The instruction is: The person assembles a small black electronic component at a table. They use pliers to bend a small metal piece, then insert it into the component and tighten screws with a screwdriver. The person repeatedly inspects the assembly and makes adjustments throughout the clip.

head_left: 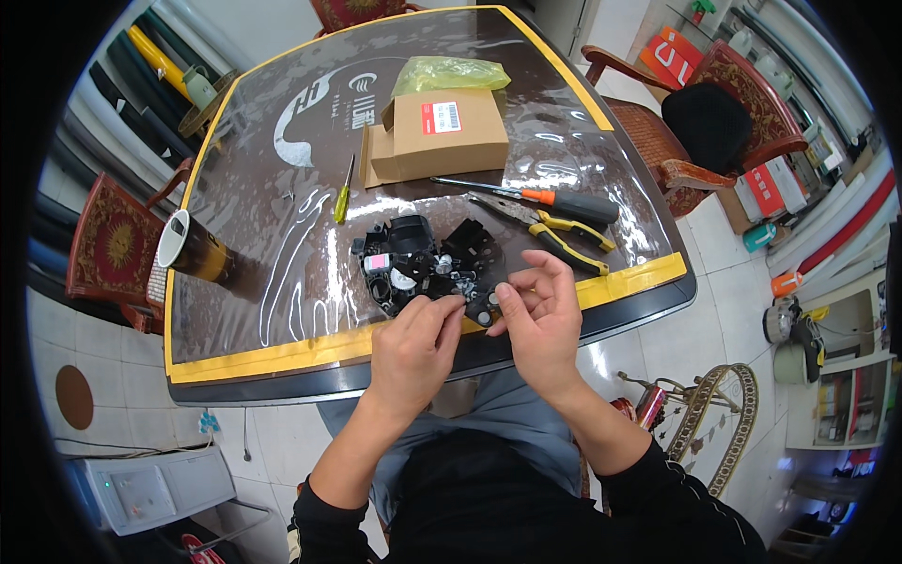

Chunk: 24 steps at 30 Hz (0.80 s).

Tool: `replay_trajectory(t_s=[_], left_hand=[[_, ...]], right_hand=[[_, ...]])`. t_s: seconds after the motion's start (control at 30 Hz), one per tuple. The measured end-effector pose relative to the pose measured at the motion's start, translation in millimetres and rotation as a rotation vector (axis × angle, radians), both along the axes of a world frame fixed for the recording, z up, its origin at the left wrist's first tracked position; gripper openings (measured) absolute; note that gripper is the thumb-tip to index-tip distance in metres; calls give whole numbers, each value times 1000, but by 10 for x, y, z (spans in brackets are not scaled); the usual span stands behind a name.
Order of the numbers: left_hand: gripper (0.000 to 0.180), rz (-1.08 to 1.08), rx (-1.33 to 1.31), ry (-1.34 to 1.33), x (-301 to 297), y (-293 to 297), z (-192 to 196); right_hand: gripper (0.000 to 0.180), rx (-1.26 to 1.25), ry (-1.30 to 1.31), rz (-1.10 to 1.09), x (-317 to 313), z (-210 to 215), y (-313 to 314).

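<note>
I see the black plastic assembly (423, 268) lying near the front edge of the table (282, 188), just ahead of my position. It is an irregular black housing with open cavities, a pink label on its left part, a white round piece and small metallic parts at its centre. My left hand (413, 352) meets the assembly at its 6 o'clock edge, fingertips pinched narrow on that rim. My right hand (540, 315) sits at 4 o'clock of the assembly, thumb and forefinger closed on a small black piece (486, 305) with pale round spots; I cannot tell whether that piece is joined to the housing.

The table surface is dark and glossy under a clear sheet, bordered with yellow tape (310, 348) along the near edge. At 2 o'clock of the assembly lie yellow-handled pliers (554, 230) and, beyond them, a screwdriver with an orange-and-black handle (545, 199). At 12 o'clock stands a cardboard box (442, 136) with a yellow-green plastic bag (446, 73) behind it. At 11 o'clock lies a small yellow screwdriver (343, 193). At 9 o'clock, near the left table edge, stands a cup (193, 246).

Red patterned chairs (117, 244) surround the table on a pale tiled floor (103, 376).
</note>
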<state>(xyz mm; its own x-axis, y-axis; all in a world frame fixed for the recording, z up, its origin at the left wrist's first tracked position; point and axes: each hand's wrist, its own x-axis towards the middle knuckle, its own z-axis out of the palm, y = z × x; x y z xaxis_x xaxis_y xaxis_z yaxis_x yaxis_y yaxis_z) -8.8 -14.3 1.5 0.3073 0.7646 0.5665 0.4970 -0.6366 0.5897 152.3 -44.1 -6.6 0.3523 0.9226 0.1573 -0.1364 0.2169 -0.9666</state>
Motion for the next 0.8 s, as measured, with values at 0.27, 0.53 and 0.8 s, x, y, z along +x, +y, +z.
replay_trajectory(t_s=[0.27,0.53,0.8], left_hand=[[15,-63,-8,37,-6,91,29],[14,-94,-96,12,0,130,74],[11,-67,-208,-2,23,151,43]], right_hand=[[45,-6,-28,17,10,4,11],[47,-49,-53,53,26,19,9],[44,-24,-72,9,5,21,12]])
